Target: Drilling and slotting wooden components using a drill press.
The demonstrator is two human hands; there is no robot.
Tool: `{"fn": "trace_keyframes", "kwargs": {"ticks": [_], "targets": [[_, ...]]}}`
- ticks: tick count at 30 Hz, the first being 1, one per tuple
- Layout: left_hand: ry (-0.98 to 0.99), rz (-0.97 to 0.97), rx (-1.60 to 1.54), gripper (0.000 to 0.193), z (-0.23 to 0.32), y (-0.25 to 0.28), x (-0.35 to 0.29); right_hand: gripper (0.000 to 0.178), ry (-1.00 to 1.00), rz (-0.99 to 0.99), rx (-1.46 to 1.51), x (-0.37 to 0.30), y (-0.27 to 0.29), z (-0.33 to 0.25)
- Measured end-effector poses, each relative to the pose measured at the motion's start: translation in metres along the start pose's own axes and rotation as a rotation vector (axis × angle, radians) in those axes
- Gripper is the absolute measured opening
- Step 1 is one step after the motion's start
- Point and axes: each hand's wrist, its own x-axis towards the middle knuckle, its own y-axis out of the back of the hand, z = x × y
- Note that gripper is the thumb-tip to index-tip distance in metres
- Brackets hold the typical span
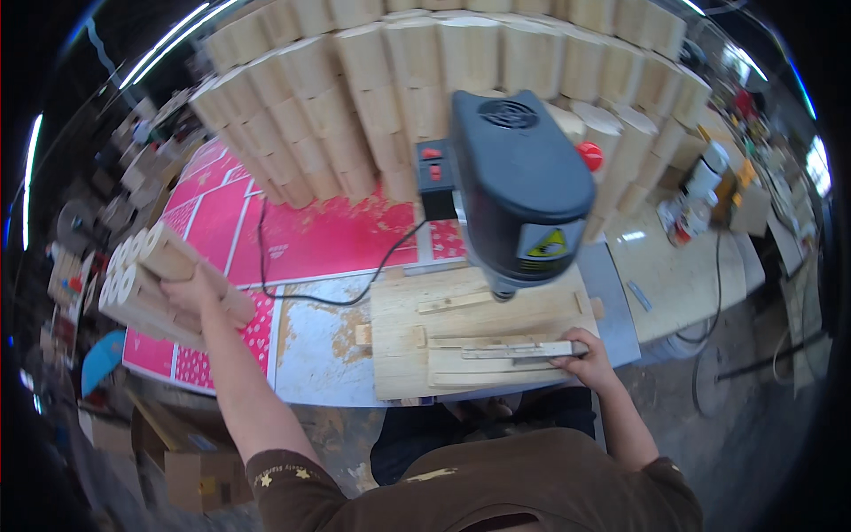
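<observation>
At the left, my left hand (191,291) reaches into a stack of pale wooden pieces (151,306) with rounded ends, its fingers closed round one of them; the fingertips are partly hidden. My right hand (589,358) is closed on the right end of a narrow wooden strip (519,351), beside a dark, thin part I cannot make out. This strip lies over a wooden board jig (399,306) with several thin rails fixed on it. Above the jig's far side stands a dark grey drill press head (523,168), its chuck pointing down at the board.
Tall stacks of rounded wooden pieces (399,97) wall off the back. A black cable (341,302) loops from the machine's switch box (434,177) across the pink-patterned table covering (310,239). Sawdust lies about. Bottles (706,173) stand at the right, and a cardboard box (204,479) sits below left.
</observation>
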Motion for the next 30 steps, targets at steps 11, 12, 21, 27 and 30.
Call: {"fn": "trace_keyframes", "kwargs": {"ticks": [11, 12, 21, 27, 30], "targets": [[0.108, 0.087, 0.088, 0.096, 0.018, -0.011, -0.019, 0.023, -0.051, -0.061, 0.204, 0.002, -0.002, -0.003], [0.074, 0.087, 0.105, 0.095, 0.025, -0.011, -0.022, 0.024, -0.055, -0.056, 0.209, 0.003, -0.002, -0.004], [-0.307, -0.228, -0.656, 0.079, 0.156, 0.060, -0.135, 0.026, 0.017, 0.007, 0.016, 0.004, -0.003, -0.002], [-0.239, -0.639, -1.142, 0.067, 0.147, 0.137, -0.208, 0.054, 0.277, -0.032, -0.161, 0.037, 0.055, -0.037], [-0.151, -0.764, -1.134, 0.064, 0.128, 0.172, -0.232, 0.063, 0.495, 0.454, -0.390, 0.107, 0.121, -0.084]]}}
